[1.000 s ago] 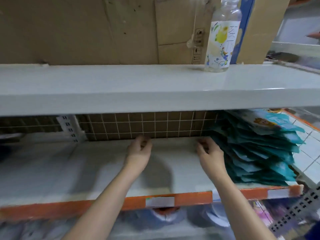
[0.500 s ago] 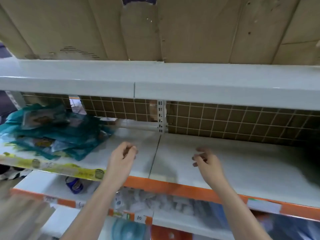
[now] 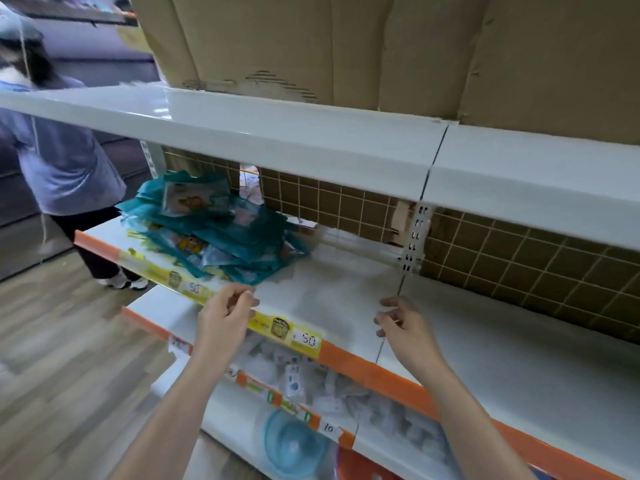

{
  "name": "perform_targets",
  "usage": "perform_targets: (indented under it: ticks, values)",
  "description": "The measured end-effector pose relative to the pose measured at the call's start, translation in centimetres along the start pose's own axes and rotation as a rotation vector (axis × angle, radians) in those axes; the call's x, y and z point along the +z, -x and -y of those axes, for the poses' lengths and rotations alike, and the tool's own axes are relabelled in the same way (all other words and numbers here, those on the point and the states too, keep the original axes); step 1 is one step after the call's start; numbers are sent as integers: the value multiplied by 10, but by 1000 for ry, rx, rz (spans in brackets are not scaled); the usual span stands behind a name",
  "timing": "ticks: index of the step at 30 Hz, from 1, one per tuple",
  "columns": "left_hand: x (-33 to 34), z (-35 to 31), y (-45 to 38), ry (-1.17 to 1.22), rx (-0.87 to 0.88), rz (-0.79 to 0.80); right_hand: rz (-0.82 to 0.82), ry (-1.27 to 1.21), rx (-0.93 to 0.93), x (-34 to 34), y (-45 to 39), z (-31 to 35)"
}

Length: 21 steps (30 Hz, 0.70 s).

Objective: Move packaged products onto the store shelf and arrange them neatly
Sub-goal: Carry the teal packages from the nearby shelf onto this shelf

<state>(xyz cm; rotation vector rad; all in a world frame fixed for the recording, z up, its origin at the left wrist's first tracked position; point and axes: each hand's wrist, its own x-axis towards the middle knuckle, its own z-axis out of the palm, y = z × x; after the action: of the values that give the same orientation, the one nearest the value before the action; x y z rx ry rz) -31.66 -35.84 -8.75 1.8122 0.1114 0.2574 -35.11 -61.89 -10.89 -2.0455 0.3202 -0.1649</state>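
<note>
A loose pile of teal packaged products (image 3: 214, 230) lies on the left part of the white middle shelf (image 3: 485, 348). My left hand (image 3: 227, 315) hovers at the shelf's front edge, just right of and below the pile, fingers loosely curled and holding nothing. My right hand (image 3: 403, 327) hangs over the bare shelf near the joint between two shelf panels, fingers also loosely curled and empty. Neither hand touches a package.
An orange and yellow price strip (image 3: 287, 332) runs along the shelf front. The upper white shelf (image 3: 311, 140) overhangs, with cardboard boxes (image 3: 346, 46) on it. A brown wire grid (image 3: 502, 258) backs the shelf. A person in a blue shirt (image 3: 62, 161) stands at left. Lower shelves hold small goods (image 3: 298, 441).
The view has swung left along the shelf: the teal pile at the right left view and another pile came in at left. Both hands drew back from the shelf's rear to its front edge.
</note>
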Motion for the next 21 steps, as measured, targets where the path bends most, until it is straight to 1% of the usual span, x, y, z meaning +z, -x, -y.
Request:
perform_targets:
  ticks: [5, 8, 13, 17, 21]
  values:
    - [-27, 7, -9, -15, 8, -119, 91, -20, -26, 22, -16, 8]
    - [-32, 14, -20, 16, -16, -188, 127, 2, -64, 29, -30, 10]
    - [-36, 17, -42, -23, -33, -215, 169, 29, -53, 39, -48, 17]
    - [-49, 20, -77, -42, -56, -235, 184, 50, -52, 55, -67, 28]
    - [-62, 35, -124, -97, -70, -189, 151, 71, -60, 79, -85, 42]
